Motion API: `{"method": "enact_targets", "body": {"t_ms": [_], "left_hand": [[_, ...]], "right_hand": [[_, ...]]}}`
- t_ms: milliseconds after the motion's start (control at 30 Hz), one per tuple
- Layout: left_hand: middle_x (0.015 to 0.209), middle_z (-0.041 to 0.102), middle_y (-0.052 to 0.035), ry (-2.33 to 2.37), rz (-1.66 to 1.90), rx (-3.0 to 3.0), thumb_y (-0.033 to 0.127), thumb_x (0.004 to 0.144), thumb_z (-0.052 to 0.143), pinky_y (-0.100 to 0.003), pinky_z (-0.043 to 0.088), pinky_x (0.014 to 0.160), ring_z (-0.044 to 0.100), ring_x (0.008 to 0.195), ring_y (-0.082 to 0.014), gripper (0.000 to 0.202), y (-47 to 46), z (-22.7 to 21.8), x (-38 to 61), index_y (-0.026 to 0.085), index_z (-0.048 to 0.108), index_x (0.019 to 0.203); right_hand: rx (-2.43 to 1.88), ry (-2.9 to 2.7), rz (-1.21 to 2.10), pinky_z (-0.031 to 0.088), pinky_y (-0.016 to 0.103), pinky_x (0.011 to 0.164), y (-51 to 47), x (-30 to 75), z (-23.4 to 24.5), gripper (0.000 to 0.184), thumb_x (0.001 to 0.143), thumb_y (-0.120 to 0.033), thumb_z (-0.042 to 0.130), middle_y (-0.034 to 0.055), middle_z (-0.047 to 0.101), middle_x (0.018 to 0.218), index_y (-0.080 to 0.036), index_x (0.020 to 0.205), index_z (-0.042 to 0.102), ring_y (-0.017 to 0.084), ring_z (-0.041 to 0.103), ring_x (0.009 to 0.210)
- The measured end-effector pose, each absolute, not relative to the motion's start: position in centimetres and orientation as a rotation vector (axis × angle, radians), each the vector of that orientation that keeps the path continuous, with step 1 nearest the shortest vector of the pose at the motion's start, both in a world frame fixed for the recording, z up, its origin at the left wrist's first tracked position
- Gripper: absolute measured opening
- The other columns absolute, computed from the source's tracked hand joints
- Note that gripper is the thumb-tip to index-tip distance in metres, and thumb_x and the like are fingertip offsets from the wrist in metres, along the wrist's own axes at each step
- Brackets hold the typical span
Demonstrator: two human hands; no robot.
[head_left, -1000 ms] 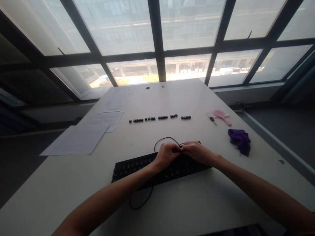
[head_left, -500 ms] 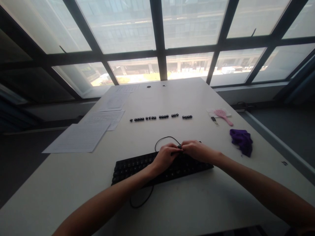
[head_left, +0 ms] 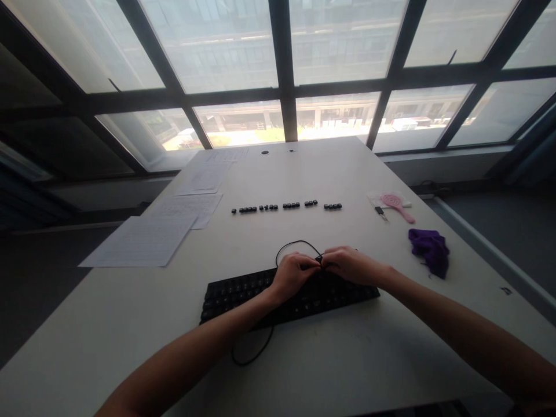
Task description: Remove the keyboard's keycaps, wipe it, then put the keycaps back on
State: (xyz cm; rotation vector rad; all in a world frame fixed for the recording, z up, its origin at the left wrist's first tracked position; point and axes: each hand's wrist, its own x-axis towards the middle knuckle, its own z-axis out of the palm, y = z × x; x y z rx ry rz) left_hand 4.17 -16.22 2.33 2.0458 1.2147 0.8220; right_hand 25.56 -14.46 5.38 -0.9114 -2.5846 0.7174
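A black keyboard (head_left: 243,292) lies across the white table (head_left: 347,359) in front of me, its black cable (head_left: 291,244) looping behind it and another loop hanging under its front edge. My left hand (head_left: 293,275) and my right hand (head_left: 350,265) hover over the keyboard's far edge. Their fingertips meet and pinch a small dark piece (head_left: 320,260), too small to identify. Farther back, a row of loose black keycaps (head_left: 289,205) lies in several small groups.
Printed sheets (head_left: 143,240) lie at the left, more (head_left: 204,176) behind them. At the right are a pink brush (head_left: 393,204), a small dark tool (head_left: 381,213) and a crumpled purple cloth (head_left: 430,249). Large windows stand behind the table's far edge.
Both hands stay pinched together over the keyboard's far edge. The view has shifted slightly; nothing on the table has moved.
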Motion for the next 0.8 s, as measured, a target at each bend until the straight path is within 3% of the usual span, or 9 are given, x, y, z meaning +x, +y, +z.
{"method": "enact_targets", "body": {"t_ms": [333, 800], "left_hand": [[0.094, 0.078, 0.0026, 1.242, 0.866, 2.154, 0.026, 0.083, 0.075, -0.031, 0.049, 0.084, 0.068, 0.085, -0.0184, 0.009, -16.4, 1.1, 4.3, 0.030, 0.080, 0.090], [0.094, 0.075, -0.0003, 1.191, 0.858, 2.285, 0.024, 0.087, 0.071, -0.029, 0.049, 0.083, 0.065, 0.090, -0.0177, 0.007, -16.6, 1.1, 4.3, 0.025, 0.078, 0.086]], "right_hand": [[-0.954, -2.596, 0.668, 0.043, 0.024, 0.070, -14.5, 25.4, 5.6, 0.021, 0.088, -0.005, 0.057, 0.0042, 0.069, 0.086, -0.019, 0.090, 0.073, 0.016, 0.063, 0.078], [-0.902, -2.589, 0.600, 0.045, 0.025, 0.071, -14.4, 25.6, 4.3, 0.022, 0.091, -0.006, 0.056, 0.0052, 0.068, 0.082, -0.016, 0.079, 0.070, 0.016, 0.061, 0.076]]}}
